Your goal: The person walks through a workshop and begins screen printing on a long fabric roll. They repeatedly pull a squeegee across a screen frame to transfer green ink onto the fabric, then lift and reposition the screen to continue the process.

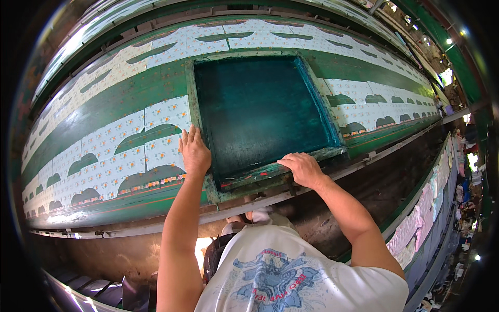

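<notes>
A large printing screen [260,106] with a dark teal mesh and a worn green wooden frame lies flat on a long table. My left hand [194,151] rests palm down on the frame's left rail [193,112], fingers together. My right hand [302,168] presses on the near rail [260,177] with its fingers curled over the edge. Under and beside the screen runs white fabric [156,151] printed with small flowers and dark green arch shapes.
The long green table [130,104] stretches away left and right, its metal edge rail [171,223] just in front of my body. A second row of printed fabric [249,31] runs along the far side. Hanging cloth [421,218] lines the aisle on the right.
</notes>
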Demonstrator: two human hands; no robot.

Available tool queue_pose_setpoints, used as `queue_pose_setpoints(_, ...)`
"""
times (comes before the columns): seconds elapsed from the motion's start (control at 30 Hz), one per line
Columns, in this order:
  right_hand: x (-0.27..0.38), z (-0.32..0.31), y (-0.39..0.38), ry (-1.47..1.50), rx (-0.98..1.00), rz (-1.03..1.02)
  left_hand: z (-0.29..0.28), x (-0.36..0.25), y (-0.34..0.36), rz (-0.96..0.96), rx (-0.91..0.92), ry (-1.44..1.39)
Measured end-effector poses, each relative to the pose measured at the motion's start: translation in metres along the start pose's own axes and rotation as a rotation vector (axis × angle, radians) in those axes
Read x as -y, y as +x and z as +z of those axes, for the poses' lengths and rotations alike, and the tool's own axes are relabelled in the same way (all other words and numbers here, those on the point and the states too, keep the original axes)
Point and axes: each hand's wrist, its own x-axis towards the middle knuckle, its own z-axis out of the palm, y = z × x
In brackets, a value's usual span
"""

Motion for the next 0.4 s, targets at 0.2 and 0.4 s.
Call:
queue_pose_setpoints(0.2, -0.029, 0.024, 0.044, -0.062, -0.171, -0.086, 0.004, 0.008, 0.003, 0.032, -0.034, -0.057)
queue_pose_setpoints(0.4, -0.079, 0.024, 0.151, -0.072, -0.107, -0.026, 0.004, 0.003, 0.013, 0.007, -0.008, -0.024)
